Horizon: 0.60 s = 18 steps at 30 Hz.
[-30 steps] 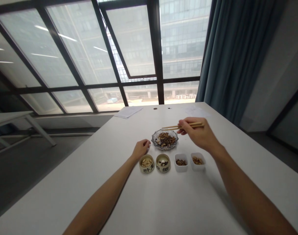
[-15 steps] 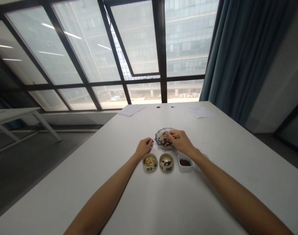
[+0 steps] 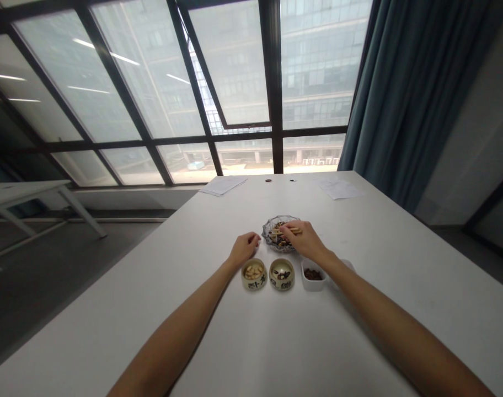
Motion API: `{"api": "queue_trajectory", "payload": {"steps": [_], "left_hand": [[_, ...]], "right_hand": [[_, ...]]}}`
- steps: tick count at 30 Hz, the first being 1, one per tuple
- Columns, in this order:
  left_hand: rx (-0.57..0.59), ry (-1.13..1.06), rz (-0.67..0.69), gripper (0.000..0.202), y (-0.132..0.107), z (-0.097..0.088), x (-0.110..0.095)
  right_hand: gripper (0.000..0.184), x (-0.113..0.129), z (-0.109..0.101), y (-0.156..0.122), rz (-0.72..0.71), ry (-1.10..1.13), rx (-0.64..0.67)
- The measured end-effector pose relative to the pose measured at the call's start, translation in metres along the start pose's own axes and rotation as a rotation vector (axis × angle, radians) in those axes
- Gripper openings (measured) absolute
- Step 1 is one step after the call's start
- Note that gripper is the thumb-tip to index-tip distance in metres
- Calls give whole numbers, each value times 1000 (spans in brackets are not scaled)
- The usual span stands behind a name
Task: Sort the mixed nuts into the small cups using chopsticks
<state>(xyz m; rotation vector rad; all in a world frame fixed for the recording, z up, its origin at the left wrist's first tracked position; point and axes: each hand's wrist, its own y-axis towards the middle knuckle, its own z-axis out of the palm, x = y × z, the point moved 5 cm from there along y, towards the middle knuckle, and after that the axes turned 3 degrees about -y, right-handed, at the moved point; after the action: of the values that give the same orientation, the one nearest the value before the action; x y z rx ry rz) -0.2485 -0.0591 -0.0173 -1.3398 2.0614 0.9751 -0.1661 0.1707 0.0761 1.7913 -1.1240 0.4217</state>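
Note:
My right hand [image 3: 306, 238] is closed around a pair of light chopsticks [image 3: 293, 230]. Their tips reach into a clear faceted glass bowl [image 3: 268, 236] of mixed dark and pale pieces; whether they pinch anything is too small to tell. Left of that bowl, my left hand [image 3: 244, 247] rests on the table, fingers curled in, with nothing visible in them. Nearer to me stand a round ceramic bowl [image 3: 254, 284] of pale, peanut-like pieces and a matching bowl [image 3: 282, 284] with some dark and light pieces. A square white dish [image 3: 313, 285] of dark brown pieces stands right of them.
Another white dish [image 3: 348, 264] is mostly hidden behind my right forearm. Paper sheets [image 3: 222, 186] lie at the far left of the white table [image 3: 251, 342], and more paper [image 3: 340, 188] at the far right. Windows and a blue curtain [image 3: 396, 110] stand beyond.
The view has shifted very slightly. Both hands and the chopsticks stay in nearly the same place, and the bowls look unchanged.

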Motion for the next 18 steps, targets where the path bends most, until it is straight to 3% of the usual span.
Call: {"api": "queue_trajectory", "payload": {"steps": [9,18], "left_hand": [[13,16,-11,39,0,1,0],[13,14,-5,37,-1,1,-2]], "right_hand": [[32,-8,3,-1,75,100,-3],[39,-6,0,-1,64,35,-35]]}}
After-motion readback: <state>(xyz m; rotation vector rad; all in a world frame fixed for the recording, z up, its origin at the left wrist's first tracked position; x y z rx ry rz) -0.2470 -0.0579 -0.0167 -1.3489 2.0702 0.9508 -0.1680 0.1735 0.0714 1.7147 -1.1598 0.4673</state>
